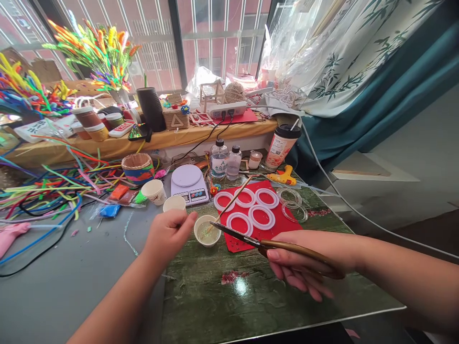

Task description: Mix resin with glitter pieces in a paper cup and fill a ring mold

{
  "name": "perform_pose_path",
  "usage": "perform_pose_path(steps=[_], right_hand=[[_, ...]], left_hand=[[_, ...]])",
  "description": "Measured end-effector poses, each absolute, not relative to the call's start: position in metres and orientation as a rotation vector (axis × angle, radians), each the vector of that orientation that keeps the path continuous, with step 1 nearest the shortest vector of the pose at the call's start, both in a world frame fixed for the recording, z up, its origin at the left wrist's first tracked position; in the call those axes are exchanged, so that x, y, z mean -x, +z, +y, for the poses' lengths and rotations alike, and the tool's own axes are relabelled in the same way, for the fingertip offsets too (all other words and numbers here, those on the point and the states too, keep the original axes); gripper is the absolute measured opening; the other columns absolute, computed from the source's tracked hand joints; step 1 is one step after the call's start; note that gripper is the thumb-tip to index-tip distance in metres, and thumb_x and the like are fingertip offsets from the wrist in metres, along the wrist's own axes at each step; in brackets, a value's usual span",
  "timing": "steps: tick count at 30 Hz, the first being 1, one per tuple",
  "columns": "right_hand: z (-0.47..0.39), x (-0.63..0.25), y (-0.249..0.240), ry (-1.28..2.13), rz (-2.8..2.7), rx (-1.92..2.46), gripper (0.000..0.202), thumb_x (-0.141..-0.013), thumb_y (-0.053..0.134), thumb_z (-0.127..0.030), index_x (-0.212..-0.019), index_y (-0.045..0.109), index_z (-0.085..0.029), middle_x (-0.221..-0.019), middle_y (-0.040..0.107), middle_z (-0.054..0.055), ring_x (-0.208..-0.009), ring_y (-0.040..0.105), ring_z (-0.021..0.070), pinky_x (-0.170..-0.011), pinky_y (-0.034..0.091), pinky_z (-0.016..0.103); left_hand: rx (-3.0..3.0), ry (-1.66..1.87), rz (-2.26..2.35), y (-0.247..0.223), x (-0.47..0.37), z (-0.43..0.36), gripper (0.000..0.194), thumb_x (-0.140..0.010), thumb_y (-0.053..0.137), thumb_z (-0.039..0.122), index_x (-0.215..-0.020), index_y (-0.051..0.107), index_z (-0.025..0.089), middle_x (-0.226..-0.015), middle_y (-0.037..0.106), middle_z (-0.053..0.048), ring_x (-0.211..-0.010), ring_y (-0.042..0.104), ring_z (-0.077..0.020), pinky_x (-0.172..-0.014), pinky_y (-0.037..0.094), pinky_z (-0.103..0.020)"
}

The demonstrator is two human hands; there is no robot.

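A pair of scissors (304, 249) with bronze-coloured handles lies in my right hand (297, 267), its dark blades pointing left and looking closed. Their tip reaches over the rim of a paper cup (199, 240) containing a cloudy, glittery liquid. In that cup a thin wooden stick (233, 200) leans up to the right. My left hand (168, 235) is closed beside the cup, thumb pressed against the curled fingers; whatever it may pinch is hidden. Just behind it stands a second paper cup (174, 204). White ring moulds (261, 217) lie on a red sheet (234, 246).
A lilac kitchen scale (187, 176), clear bottles (219, 160) and a yellow glue gun (283, 176) stand behind the cups. Clear rings (294, 211) lie at the right. Colourful pipe cleaners (53, 184) cover the left side. A white cable (322, 167) crosses the right edge.
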State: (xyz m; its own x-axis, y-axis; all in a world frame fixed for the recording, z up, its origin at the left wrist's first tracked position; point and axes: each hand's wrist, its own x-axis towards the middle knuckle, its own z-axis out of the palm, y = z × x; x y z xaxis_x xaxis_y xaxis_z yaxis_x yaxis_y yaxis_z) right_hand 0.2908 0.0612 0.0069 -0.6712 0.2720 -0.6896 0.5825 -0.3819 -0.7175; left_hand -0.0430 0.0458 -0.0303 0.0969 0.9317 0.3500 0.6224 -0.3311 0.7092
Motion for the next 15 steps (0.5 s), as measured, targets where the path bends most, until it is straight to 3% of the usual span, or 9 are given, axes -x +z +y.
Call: perform_pose_path(steps=[2,4,6,9,11,13,15], right_hand=[[0.059,-0.292,0.000,-2.190,1.569,-1.122,0.082,-0.080,0.059,-0.101,-0.086,0.060,-0.018,-0.061,0.062,-0.002,-0.040,0.060,0.0082,-0.034,0.047,0.014],[0.054,-0.293,-0.013,-2.281,1.489,-1.033,0.090,-0.074,0.057,-0.106,-0.088,0.063,-0.018,-0.062,0.065,0.000,-0.042,0.064,0.0115,-0.037,0.051,0.018],[0.046,-0.292,-0.028,-2.579,1.299,-0.798,0.090,-0.070,0.064,-0.106,-0.094,0.063,-0.019,-0.068,0.072,0.003,-0.047,0.072,0.0172,-0.042,0.057,0.025],[0.032,-0.289,-0.048,-2.848,1.252,-0.623,0.092,-0.078,0.063,-0.102,-0.109,0.066,-0.016,-0.104,0.083,0.020,-0.084,0.086,0.0261,-0.068,0.066,0.033],[0.024,-0.286,-0.060,-2.885,1.233,-0.522,0.099,-0.071,0.068,-0.103,-0.114,0.067,-0.015,-0.123,0.081,0.027,-0.108,0.085,0.0310,-0.085,0.065,0.037],[0.017,-0.281,-0.071,-2.872,1.262,-0.417,0.107,-0.063,0.074,-0.104,-0.117,0.070,-0.012,-0.135,0.077,0.031,-0.117,0.082,0.0313,-0.091,0.063,0.034],[0.011,-0.274,-0.081,-2.889,1.300,-0.314,0.120,-0.051,0.069,-0.111,-0.115,0.071,-0.010,-0.126,0.080,0.030,-0.106,0.085,0.0312,-0.084,0.064,0.030]], left_hand=[[-2.006,1.173,1.516,-0.029,0.042,0.046,0.044,-0.095,0.066,0.033,-0.062,0.038,0.024,-0.061,0.037,0.006,-0.058,0.036,-0.0124,-0.056,0.029,-0.027],[-1.965,1.208,1.490,-0.029,0.041,0.047,0.035,-0.093,0.068,0.031,-0.069,0.043,0.025,-0.068,0.044,0.005,-0.062,0.040,-0.0135,-0.058,0.034,-0.027],[-1.901,1.238,1.465,-0.031,0.039,0.048,0.031,-0.095,0.067,0.032,-0.072,0.047,0.025,-0.069,0.047,0.005,-0.062,0.041,-0.0140,-0.058,0.035,-0.027],[-1.859,1.343,1.415,-0.034,0.040,0.048,0.031,-0.098,0.068,0.032,-0.072,0.052,0.024,-0.068,0.050,0.004,-0.063,0.043,-0.0144,-0.058,0.036,-0.028],[-1.871,1.366,1.354,-0.035,0.040,0.046,0.027,-0.097,0.071,0.032,-0.075,0.059,0.023,-0.070,0.056,0.002,-0.066,0.048,-0.0151,-0.062,0.039,-0.028],[-1.827,1.331,1.295,-0.035,0.041,0.042,0.018,-0.098,0.073,0.033,-0.085,0.070,0.022,-0.076,0.067,-0.001,-0.071,0.057,-0.0167,-0.066,0.044,-0.029],[-1.685,1.301,1.219,-0.034,0.041,0.039,0.019,-0.099,0.076,0.040,-0.098,0.078,0.021,-0.087,0.078,-0.005,-0.078,0.067,-0.0199,-0.072,0.050,-0.031]])
